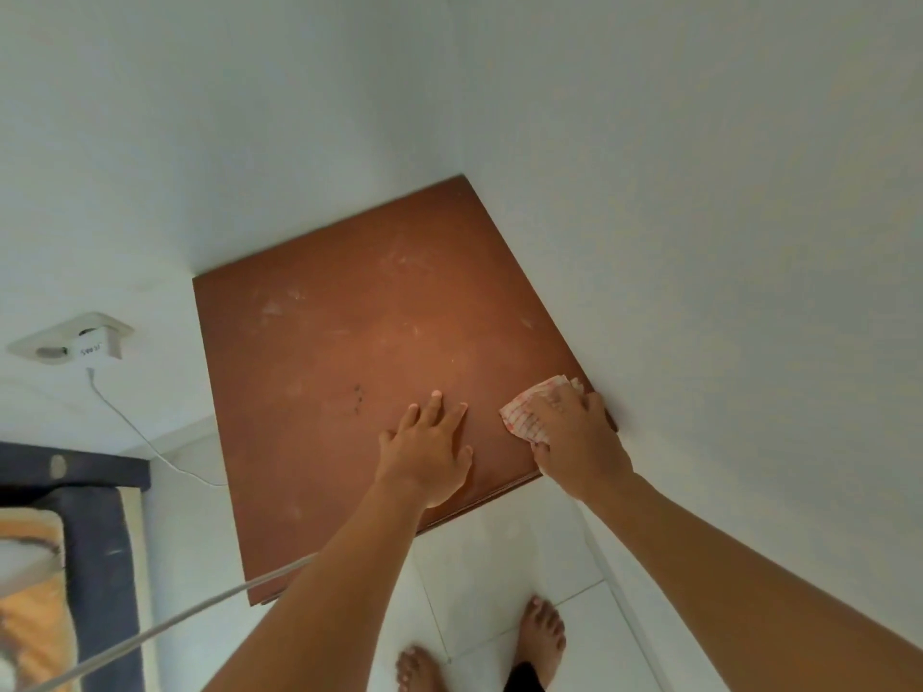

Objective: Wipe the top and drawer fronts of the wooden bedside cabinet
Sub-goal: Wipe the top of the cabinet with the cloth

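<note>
I look straight down on the reddish-brown top of the wooden bedside cabinet (349,342), set in a corner between two white walls. Pale dusty smears mark its far half, and a small dark speck lies near the middle. My left hand (429,447) rests flat on the top near the front edge, fingers spread, holding nothing. My right hand (574,437) presses a white cloth with a red check pattern (529,417) onto the top's front right corner, against the right wall. The drawer fronts are hidden below the top.
A white wall socket with a plugged-in charger (92,342) sits on the left wall, and its cable (150,447) drops beside the cabinet. A dark blue and orange mattress (60,566) lies at the lower left. My bare feet (542,636) stand on white floor tiles.
</note>
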